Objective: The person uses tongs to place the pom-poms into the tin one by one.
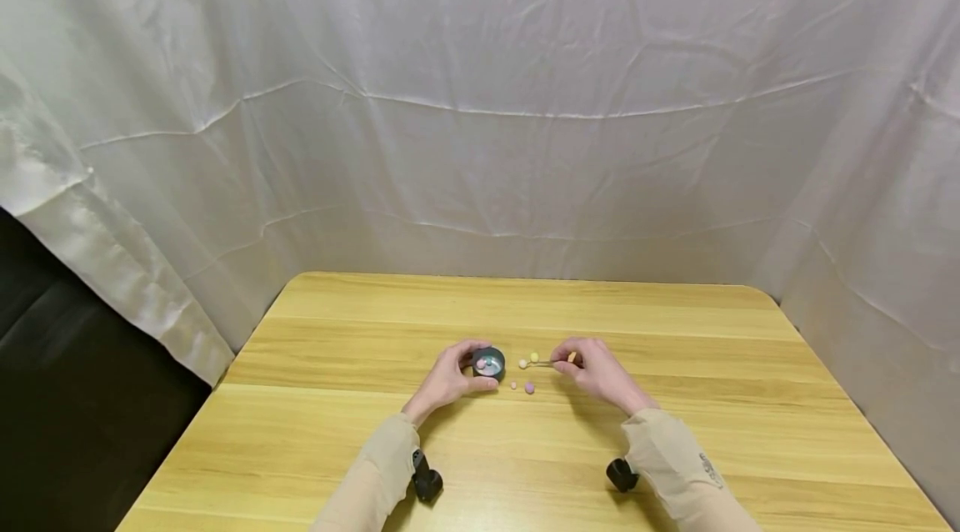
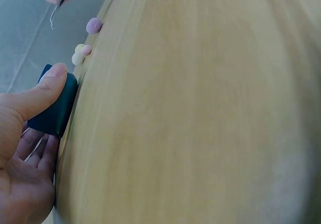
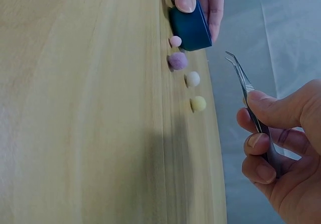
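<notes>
My left hand (image 1: 447, 379) holds a small dark round dish (image 2: 59, 103) upright on the table, thumb on the near side and fingers round the far side. Inside it lie a pink pompom (image 1: 481, 363) and a green one (image 1: 490, 362). My right hand (image 1: 596, 372) pinches bent-tip tweezers (image 3: 249, 88) between thumb and fingers. Their tips stand slightly apart, with nothing between them, above the table. To the dish's right lie a white pompom (image 3: 192, 79), a yellow pompom (image 3: 198, 103), a purple pompom (image 3: 177, 61) and a small pale pink pompom (image 3: 175, 41).
The wooden table (image 1: 360, 307) spreads out around both hands. Light grey cloth (image 1: 525, 173) hangs behind it and at the sides. A black surface (image 1: 67, 382) shows at the far left. Black wrist cameras (image 1: 427, 484) sit under the sleeves.
</notes>
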{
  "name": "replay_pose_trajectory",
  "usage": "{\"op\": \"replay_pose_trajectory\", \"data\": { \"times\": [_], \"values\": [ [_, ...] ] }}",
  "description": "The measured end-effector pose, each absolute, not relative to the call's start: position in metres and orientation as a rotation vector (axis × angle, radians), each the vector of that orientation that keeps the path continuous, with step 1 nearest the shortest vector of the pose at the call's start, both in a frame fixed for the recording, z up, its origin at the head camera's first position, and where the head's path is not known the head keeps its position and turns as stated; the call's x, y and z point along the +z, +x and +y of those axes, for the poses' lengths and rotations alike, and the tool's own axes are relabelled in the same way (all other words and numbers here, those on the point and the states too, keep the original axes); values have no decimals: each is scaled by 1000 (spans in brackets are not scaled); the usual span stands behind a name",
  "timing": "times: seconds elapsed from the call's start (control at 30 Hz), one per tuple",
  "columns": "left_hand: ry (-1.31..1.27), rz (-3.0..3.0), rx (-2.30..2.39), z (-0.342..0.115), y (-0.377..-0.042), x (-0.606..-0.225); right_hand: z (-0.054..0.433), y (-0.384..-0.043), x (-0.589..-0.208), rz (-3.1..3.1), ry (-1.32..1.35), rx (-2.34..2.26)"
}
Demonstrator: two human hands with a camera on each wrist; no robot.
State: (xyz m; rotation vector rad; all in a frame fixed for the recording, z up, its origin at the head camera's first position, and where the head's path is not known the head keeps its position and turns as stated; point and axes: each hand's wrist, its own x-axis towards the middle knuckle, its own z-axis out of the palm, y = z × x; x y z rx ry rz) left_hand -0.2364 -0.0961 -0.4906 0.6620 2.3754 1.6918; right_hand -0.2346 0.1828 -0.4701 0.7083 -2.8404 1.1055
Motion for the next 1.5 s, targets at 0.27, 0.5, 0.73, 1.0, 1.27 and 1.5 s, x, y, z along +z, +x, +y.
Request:
{"op": "replay_pose_trajectory", "data": {
  "times": [0.27, 0.5, 0.73, 1.0, 1.27, 1.5],
  "values": [
    [644, 2413, 1695, -95, -249, -515, 183, -235, -471, -2833, 713, 1112],
    [624, 2432, 1672, -98, -254, -521, 183, -235, -472, -2833, 706, 1100],
    [612, 2452, 1639, -99, -252, -521, 183, -235, -471, -2832, 711, 1098],
    [630, 2449, 1641, -99, -252, -520, 184, -235, -471, -2843, 685, 1113],
    [637, 2444, 1668, -98, -250, -517, 183, -236, -467, -2840, 657, 1121],
    [625, 2451, 1657, -98, -253, -521, 180, -236, -462, -2825, 635, 1105]
  ]
}}
